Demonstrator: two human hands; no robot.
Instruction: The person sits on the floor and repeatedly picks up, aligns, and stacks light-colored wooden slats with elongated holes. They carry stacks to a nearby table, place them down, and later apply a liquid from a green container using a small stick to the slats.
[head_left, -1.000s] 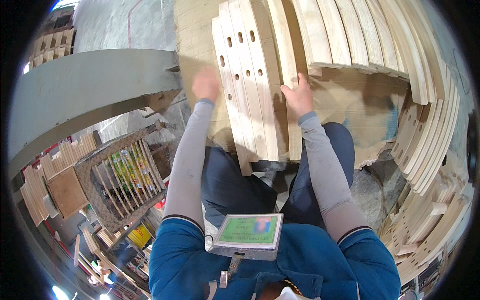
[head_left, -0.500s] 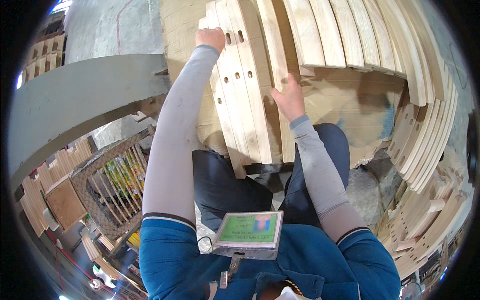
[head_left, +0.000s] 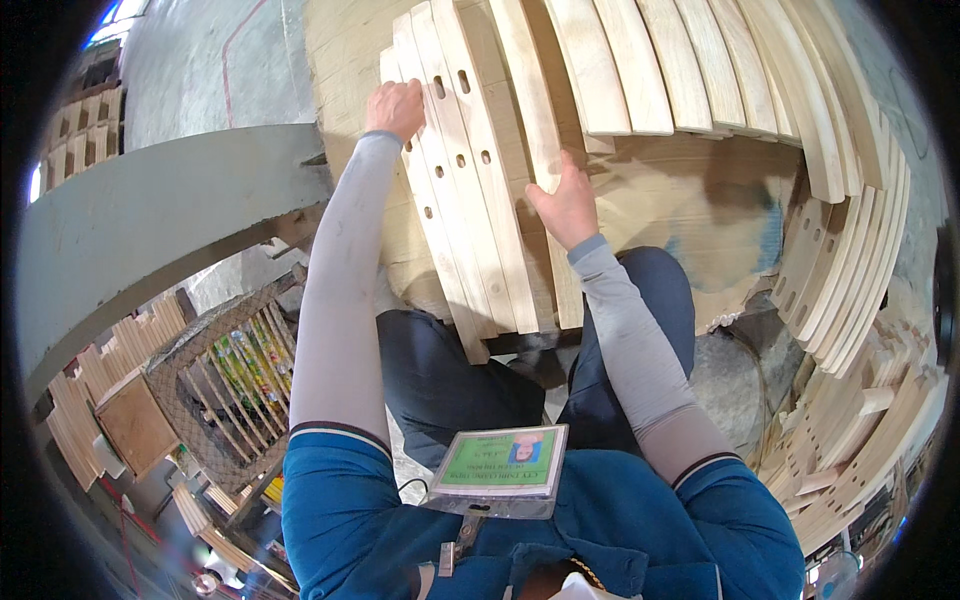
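Observation:
Pale wooden slats with oval slots lie side by side in front of me, running lengthwise away from my body. My left hand has its fingers curled over the left edge of this group, near the far end. To their right, across a narrow gap, is a single plain wooden slat. My right hand is around that slat at mid-length, the thumb on its left side and the fingers toward its right. The undersides of the slats and some fingertips are hidden.
Brown cardboard covers the surface beneath. Curved wooden pieces stand in a row at the far right, with stacked slotted slats beyond. A grey metal beam crosses the left. A mesh-sided crate sits lower left.
My left hand has slid slightly toward me along the edge of the slotted slats. My right hand keeps its place on the single slat. The whole view has shifted a little.

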